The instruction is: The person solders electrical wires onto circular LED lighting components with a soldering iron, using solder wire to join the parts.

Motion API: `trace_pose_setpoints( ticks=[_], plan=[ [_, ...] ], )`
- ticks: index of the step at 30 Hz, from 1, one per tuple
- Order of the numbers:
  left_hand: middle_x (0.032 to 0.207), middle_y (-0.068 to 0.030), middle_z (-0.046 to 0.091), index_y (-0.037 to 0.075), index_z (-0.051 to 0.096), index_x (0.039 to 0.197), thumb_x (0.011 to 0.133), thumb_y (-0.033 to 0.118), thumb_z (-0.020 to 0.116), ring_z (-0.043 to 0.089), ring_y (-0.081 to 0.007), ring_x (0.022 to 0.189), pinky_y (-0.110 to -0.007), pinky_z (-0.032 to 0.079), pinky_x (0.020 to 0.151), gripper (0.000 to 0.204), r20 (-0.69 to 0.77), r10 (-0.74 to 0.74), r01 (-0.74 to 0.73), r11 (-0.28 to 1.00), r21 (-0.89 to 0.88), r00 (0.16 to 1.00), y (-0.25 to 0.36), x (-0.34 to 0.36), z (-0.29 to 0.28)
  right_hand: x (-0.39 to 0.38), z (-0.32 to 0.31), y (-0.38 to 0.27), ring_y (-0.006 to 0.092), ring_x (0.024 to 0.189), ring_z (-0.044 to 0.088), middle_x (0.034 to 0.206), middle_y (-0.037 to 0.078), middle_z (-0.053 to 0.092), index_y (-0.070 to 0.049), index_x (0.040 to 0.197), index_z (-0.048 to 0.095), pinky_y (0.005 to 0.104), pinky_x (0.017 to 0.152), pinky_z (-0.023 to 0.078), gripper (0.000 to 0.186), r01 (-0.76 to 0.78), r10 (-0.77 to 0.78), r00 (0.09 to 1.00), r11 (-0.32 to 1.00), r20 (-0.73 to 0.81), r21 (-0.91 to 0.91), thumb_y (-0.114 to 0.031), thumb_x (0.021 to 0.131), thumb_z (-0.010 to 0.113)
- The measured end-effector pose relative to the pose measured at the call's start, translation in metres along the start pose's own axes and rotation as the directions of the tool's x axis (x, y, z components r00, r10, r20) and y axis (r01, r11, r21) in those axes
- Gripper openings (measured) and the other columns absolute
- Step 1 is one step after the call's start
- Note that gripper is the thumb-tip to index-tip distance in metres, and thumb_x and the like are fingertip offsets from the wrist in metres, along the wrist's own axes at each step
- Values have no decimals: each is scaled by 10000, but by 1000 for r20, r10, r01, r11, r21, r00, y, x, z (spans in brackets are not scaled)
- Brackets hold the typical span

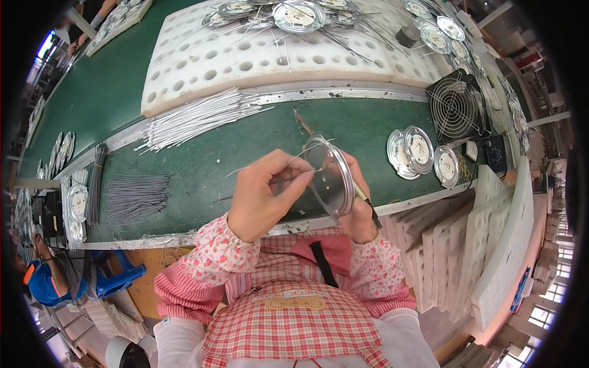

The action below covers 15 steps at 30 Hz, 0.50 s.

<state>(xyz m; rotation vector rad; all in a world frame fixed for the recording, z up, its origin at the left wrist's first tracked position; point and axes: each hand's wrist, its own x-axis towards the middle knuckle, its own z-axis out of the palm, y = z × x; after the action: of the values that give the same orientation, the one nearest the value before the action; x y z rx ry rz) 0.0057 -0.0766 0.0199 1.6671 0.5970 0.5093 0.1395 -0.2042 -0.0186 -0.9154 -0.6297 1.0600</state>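
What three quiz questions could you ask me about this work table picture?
1. True or false: the left hand pinches a thin wire at the round clear-covered disc.
2. Which thing does the right hand hold along with the disc? A) a soldering iron B) a hammer C) a spoon
3. What colour is the table surface under the bundle of white wires?

Key: 1 true. 2 A; its tip pokes out past the disc. 3 green.
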Motion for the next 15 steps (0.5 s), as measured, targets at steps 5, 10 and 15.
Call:
trace_pose_setpoints(
  ticks=[5, 10, 15],
  plan=[
    [913, -76, 694, -20, 697, 974, 874, 10, 700, 682, -115, 855, -254, 548, 750, 104, 8, 48, -48, 998, 35, 999, 3, -6, -4, -6, 0, 6, 300, 1379, 427, 1477, 217, 406, -26, 1449, 291, 451, 1167, 323, 944, 62, -56, 996, 993, 70, -96, -478, 784, 786],
    [967, -20, 704, -41, 673, 1025, 931, 12, 646, 637, -56, 873, -208, 506, 755, 111, 260, -163, 231, 937, -260, 952, -16, -6, -23, -6, 4, -14, 332, 1367, 453, 1493, 231, 418, -60, 1415, 394, 419, 1120, 374, 939, 452, -305, 892, 643, 334, -619, -203, 650, 919],
    [964, -39, 709, -65, 682, 1047, 960, 45, 620, 635, -70, 846, -242, 525, 779, 153, 336, -165, 283, 896, -342, 927, -24, -3, -27, -6, 6, -33, 368, 1314, 497, 1462, 243, 454, -50, 1383, 443, 415, 1080, 409, 925, 454, -267, 890, 574, 369, -681, -179, 610, 933]
  ],
)
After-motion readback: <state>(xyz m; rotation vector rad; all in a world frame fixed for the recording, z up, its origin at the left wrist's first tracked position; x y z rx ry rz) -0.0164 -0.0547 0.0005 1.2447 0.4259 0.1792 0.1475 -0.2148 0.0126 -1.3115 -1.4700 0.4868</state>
